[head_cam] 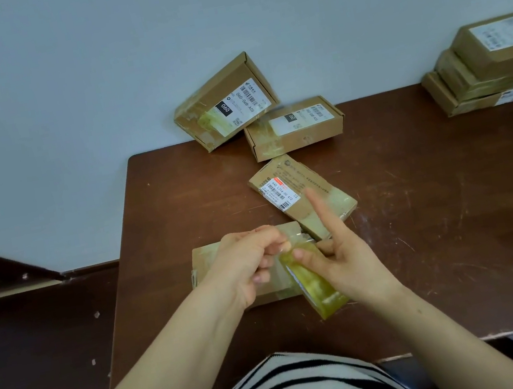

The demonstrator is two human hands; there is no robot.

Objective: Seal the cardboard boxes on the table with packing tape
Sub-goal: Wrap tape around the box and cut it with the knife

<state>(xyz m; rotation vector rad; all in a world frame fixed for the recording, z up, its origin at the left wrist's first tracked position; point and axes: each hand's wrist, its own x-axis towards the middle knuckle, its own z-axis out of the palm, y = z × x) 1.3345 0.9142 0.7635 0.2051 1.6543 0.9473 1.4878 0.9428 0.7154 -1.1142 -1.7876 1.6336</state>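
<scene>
The left hand (253,263) pinches the free end of the strip (292,242) between thumb and fingertips. The right hand (346,264) grips the tape roll (316,290), its index finger pointing straight up. Both hands hover over the near box (205,261), which lies flat on the table (423,216), with the roll at its right end. Just beyond that box, to the right, lies a labelled box (303,196). Farther back sit a third box (294,127) and a tilted box (222,102) against the wall. A stack (493,66) stands far right of it.
</scene>
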